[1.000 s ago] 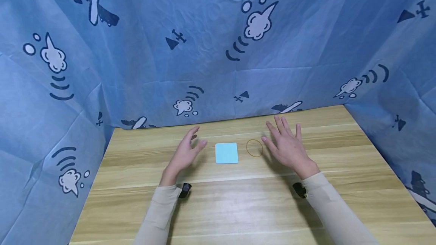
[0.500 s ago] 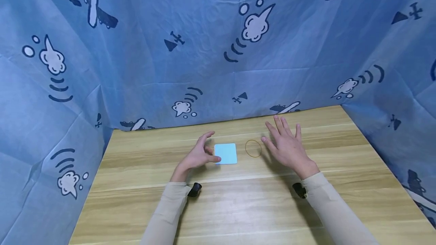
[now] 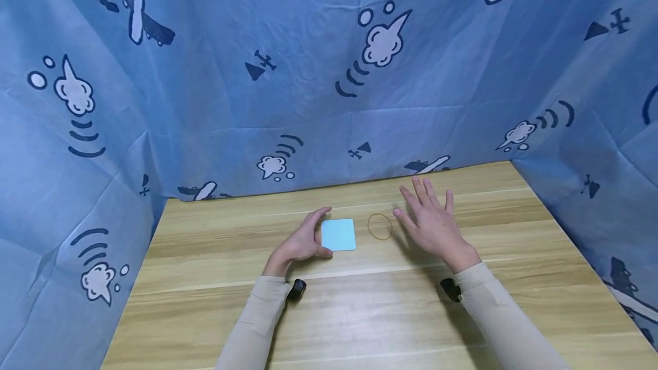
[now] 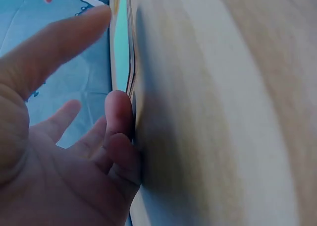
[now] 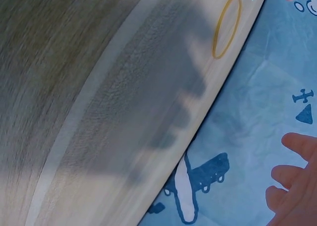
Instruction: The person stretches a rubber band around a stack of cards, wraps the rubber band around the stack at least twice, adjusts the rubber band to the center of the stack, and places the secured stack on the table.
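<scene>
A thin light-blue square [image 3: 338, 235] with rounded corners lies flat on the wooden table, its layered edge [image 4: 131, 62] showing in the left wrist view. My left hand [image 3: 302, 240] is spread around its left side, thumb at the near left corner and index finger by the far left one. In the left wrist view, bent fingertips [image 4: 119, 112] are right at the square's edge. A thin yellow-brown rubber band [image 3: 368, 226] lies as a loop right of the square. Beyond it, my right hand [image 3: 434, 224] hovers over the table, fingers spread, holding nothing.
The wooden table [image 3: 360, 313] ends at a blue curtain [image 3: 308, 96] printed with planes and clouds, which hangs at the back and along both sides. A small black device [image 3: 296, 290] sits at my left wrist, another black device [image 3: 451, 289] at my right.
My left hand has moved right and slightly toward me, from beside the square to around its left edge. The right hand stays nearly still; square and rubber band lie as before.
</scene>
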{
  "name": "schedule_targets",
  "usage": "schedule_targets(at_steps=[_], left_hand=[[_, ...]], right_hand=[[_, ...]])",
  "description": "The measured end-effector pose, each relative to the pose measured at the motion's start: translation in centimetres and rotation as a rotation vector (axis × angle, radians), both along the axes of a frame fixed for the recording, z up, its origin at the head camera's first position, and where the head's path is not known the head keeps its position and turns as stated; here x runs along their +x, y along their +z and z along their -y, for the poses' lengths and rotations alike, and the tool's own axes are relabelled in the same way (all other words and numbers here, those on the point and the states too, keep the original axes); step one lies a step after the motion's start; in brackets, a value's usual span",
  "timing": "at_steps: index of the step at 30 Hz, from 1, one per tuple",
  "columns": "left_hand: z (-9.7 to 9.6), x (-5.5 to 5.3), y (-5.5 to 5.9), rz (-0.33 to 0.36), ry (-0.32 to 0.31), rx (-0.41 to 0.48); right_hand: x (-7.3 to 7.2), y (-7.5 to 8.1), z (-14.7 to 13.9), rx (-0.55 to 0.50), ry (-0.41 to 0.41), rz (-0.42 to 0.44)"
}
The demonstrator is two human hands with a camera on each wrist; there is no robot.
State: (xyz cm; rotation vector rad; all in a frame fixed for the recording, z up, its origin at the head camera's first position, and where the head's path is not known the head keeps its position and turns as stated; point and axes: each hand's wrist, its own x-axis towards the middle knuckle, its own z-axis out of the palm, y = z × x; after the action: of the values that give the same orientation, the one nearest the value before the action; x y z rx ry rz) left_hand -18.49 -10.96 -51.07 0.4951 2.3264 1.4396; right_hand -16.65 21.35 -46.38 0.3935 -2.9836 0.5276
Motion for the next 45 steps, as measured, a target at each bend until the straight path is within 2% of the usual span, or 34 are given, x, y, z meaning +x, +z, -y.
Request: schedule_targets(at_steps=[10,14,18,26,31,34,37,42,45], left_hand=[[-0.7,-0.2,-0.3,-0.097,-0.034,-0.14],[-0.8,0.0,-0.3,-0.098,-0.038,-0.183],[-0.8,0.2,-0.2,-0.129,-0.047,-0.222],[-0.9,0.3,0.1,-0.182,-0.064,-0.357],[-0.9,0.3,0.3,-0.264,-0.056,-0.471],[-0.8,0.3,0.4,-0.305,-0.062,-0.503],[-0.6,0.3,0.6,-0.285,-0.052,-0.471],[0.0,0.2,1.1,-0.213,-0.008,-0.342],[0.5,0.2,1.5,-0.221,0.017,-0.276]], right_hand=[[0.0,-0.1,0.0,0.001,-0.004,0.006],[0.1,-0.2,0.1,0.0,0.0,0.002],[0.1,-0.3,0.1,-0.003,0.002,-0.005],[0.1,-0.3,0.1,-0.007,0.004,0.001],[0.0,-0.3,0.1,-0.002,0.004,0.006],[0.0,-0.4,0.1,-0.002,0.005,0.008],[-0.1,-0.4,0.1,-0.003,0.008,0.013],[-0.3,-0.4,0.2,-0.001,0.012,0.031],[-0.5,-0.3,0.3,-0.001,0.026,0.039]])
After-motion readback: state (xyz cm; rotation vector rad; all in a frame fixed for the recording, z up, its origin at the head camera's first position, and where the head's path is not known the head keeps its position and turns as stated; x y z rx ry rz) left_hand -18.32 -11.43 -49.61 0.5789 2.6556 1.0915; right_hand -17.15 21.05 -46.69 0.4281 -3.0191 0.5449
